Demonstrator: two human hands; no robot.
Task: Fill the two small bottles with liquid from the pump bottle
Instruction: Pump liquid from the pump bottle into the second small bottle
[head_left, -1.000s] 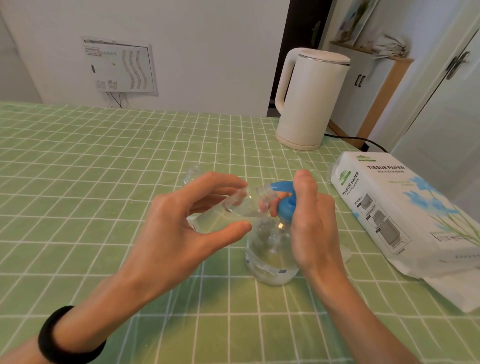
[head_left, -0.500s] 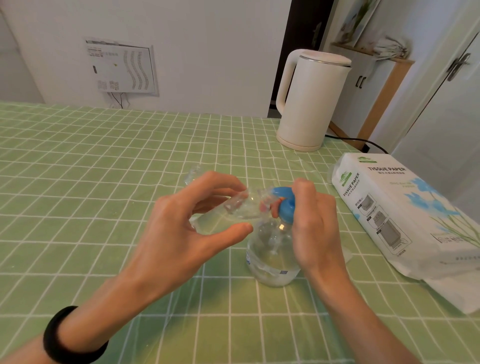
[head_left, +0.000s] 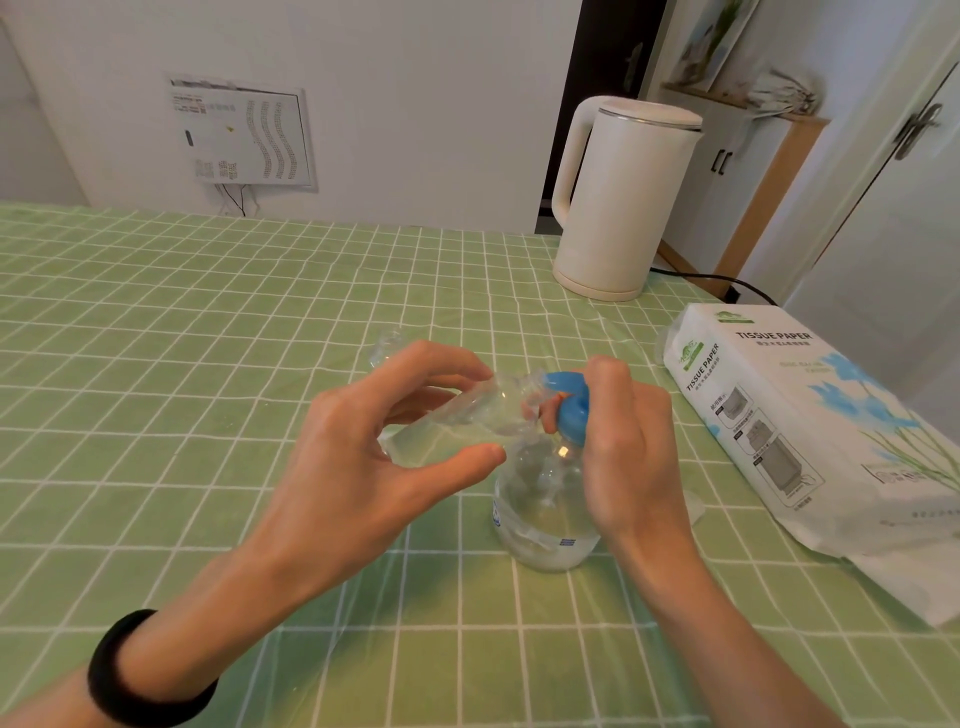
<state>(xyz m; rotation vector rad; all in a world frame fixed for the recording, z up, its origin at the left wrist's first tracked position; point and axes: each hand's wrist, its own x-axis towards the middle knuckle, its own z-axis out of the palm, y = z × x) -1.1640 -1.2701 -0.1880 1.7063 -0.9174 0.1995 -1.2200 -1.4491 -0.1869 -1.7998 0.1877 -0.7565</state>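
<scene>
We logged clear liquid in pump bottle (head_left: 540, 499); left grip (head_left: 363, 457) pinched tilted small bottle (head_left: 467, 415), right grip (head_left: 628, 441) clasped pump head (head_left: 569, 400).

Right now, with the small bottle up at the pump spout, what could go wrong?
The small bottle, pinched in the left hand, is steeply tilted with its mouth at the pump head; a squirt may miss the narrow mouth, or liquid may run back out onto the tablecloth.
The right hand grips only the pump head; a hard press might tip the pump bottle.
The tissue paper pack lies close and could soak up a spill.
</scene>
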